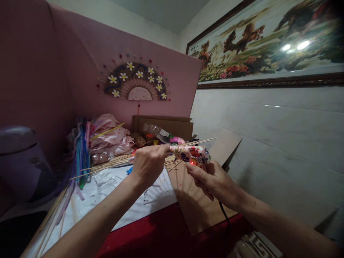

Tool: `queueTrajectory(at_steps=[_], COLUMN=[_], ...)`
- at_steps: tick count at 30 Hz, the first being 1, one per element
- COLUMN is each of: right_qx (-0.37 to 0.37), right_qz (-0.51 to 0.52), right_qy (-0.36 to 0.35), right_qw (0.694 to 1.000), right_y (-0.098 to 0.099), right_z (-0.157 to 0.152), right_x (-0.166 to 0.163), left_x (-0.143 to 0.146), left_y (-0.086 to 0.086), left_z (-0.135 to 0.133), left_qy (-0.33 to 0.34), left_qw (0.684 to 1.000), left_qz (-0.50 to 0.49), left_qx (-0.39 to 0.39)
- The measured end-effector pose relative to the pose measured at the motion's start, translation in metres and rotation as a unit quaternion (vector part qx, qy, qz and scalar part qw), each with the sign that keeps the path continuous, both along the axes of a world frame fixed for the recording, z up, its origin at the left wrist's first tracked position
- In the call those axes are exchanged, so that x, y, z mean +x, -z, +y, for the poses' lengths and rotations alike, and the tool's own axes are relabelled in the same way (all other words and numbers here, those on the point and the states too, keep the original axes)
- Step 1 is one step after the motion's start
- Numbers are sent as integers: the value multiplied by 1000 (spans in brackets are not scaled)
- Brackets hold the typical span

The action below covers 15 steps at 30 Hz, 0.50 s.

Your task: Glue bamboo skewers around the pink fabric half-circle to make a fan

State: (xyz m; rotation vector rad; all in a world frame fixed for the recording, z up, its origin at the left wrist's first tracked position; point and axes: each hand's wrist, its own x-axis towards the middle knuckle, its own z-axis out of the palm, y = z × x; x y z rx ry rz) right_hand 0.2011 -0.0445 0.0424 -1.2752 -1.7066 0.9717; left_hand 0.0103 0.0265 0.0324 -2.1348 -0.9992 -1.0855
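My right hand (212, 179) is wrapped round the grip of a glue gun (192, 154) with a flowered cover and a small red light lit; its black cord hangs down below the wrist. My left hand (147, 163) is closed in a pinch at the gun's left end, where thin wooden sticks (199, 142) cross behind it. What the left fingers pinch is too small to make out. Both hands hover above a sheet of brown cardboard (193, 204).
A bundle of wooden skewers (107, 165) and coloured pipe cleaners (80, 154) lie on the white-covered table (129, 200). Pink cloth (110, 138), yarn and a cardboard box (166, 125) sit behind. A flowered fan craft (134, 82) hangs on the pink board. A purple pot (21, 161) stands left.
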Motion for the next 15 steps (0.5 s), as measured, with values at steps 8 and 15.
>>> queueTrajectory(at_steps=[8, 15], right_qx=[16, 22], right_qz=[-4, -11], right_qy=[23, 33], right_qw=[1000, 999], right_y=[-2, -1], right_z=[-2, -2], right_x=[2, 7], left_x=[-1, 0], left_y=[2, -1], left_z=[1, -1], left_qy=[-7, -15], left_qw=[1000, 1000], left_qz=[1, 6], left_qx=[-2, -16])
